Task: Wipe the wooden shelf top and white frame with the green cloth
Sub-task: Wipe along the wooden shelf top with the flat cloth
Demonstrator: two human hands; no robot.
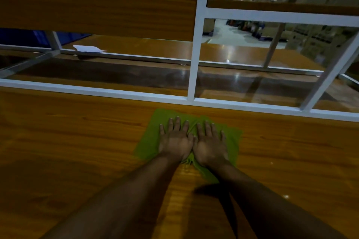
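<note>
From the head-worn view, the only one there is, both hands lie flat on the green cloth. The left hand and the right hand are side by side with their thumbs about touching. The fingers are straight and a little spread, pressing down and gripping nothing. The cloth sits on the wooden shelf top, just short of the white frame rail along its far edge, with the fingertips pointing at that rail.

The first worry, I'd say, is the cloth itself. It is puckered into a ridge between the two hands, and a loose tail trails back under the right wrist. Since nothing pinches it, a hard push could let the palms slide over the fabric, or fold it up so that only a narrow strip wipes.

The second is the rail. A forward stroke has little room before the fingertips meet it, and the upright post stands almost dead ahead. A quick shove could jam the fingers or ruck the cloth against the white edge.

The third is coverage. The light is dim and the shelf top runs wide to either side, so missed patches would be hard to spot. I cannot tell from here which parts are clean.

A sheet of paper lies on the lower surface beyond the rail, well apart from the hands. I'd expect it to shift only if the wiping reaches through the frame.
</note>
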